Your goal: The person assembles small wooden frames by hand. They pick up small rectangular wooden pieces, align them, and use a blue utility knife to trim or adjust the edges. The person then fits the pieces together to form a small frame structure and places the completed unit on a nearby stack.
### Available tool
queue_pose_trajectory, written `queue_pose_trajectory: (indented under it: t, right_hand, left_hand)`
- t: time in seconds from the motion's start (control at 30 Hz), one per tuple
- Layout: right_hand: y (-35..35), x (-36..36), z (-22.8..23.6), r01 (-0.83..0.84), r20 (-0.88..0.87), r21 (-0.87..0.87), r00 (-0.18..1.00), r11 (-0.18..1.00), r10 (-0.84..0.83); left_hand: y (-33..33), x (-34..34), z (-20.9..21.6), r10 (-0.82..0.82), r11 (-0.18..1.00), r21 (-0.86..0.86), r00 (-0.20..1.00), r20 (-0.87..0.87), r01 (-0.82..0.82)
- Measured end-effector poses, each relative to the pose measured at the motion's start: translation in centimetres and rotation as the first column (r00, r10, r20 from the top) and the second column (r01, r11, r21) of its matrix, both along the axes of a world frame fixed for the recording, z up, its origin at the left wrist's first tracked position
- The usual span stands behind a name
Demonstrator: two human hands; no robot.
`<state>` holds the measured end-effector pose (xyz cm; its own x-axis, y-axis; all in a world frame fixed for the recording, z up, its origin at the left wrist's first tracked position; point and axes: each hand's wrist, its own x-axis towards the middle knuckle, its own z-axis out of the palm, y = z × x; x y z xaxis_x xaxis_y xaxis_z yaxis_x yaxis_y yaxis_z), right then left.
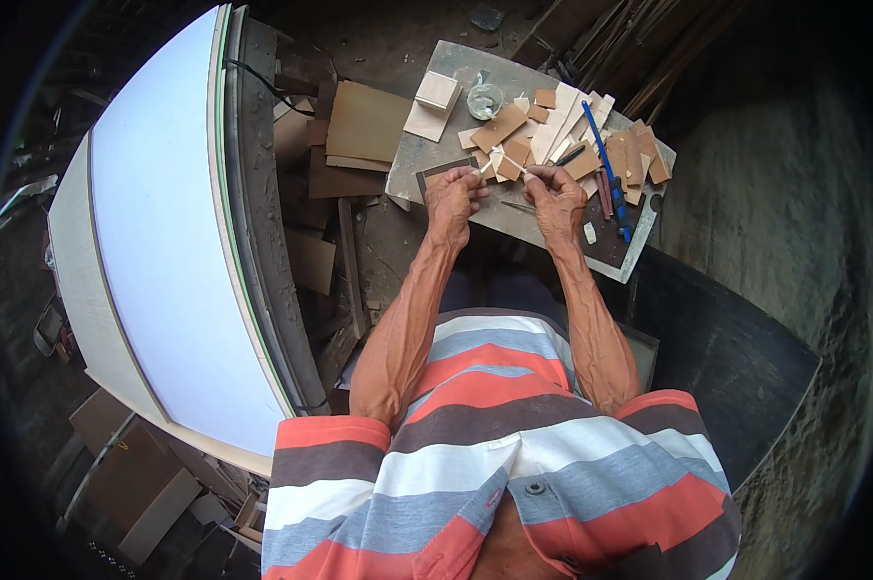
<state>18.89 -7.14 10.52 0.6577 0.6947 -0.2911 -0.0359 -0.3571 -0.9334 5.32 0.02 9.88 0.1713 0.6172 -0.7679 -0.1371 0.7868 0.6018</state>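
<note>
**Both hands pinching a thin pale stick over the small work board**

Looking straight down from the head view. Left hand (455, 193) and right hand (555, 196) up close together above the near edge of a small grey rectangular work board (427, 159), fingers curled in on both. Pinched between them: a thin pale wooden stick (510, 165), slanting up and away to the left from the right hand's fingertips toward the left hand's. Hard to tell exactly how much of the stick sits inside either grip, too small.

Scattered on the board just beyond the hands: a heap of small flat brown and pale wood offcuts (552, 130), mostly rectangular, overlapping each other. A long blue-handled tool (605, 159) lying diagonally across the right side of that heap. A small clear glass jar (485, 100) near the far edge, with a pale wooden block (437, 90) just beside it on the left. A small white bit (590, 233) sitting on the board near the right wrist.

Off to the left, a big white flat panel (166, 232) with a pale edge, well apart from the hands. Between it and the board, a few brown cardboard-coloured sheets (364, 126) stacked on the dirty floor. Striped shirt (494, 454) in red, grey, white and brown filling the bottom.
</note>
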Motion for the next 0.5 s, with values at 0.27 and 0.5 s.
queue_pose_trajectory:
  t: [0.27, 0.5]
  right_hand:
    - [1.2, -1.6, -0.6, 0.163, -0.528, 0.083, 0.844, 0.983, -0.095]
    - [2.0, -2.0, 0.7, 0.126, -0.571, 0.058, 0.818, 0.99, -0.071]
  left_hand:
    - [-0.7, 0.5, 0.8, -0.119, 0.992, 0.041, 0.991, 0.062, 0.117]
    - [-0.7, 0.2, 0.7, -0.301, 0.953, 0.022, 0.953, 0.011, 0.301]
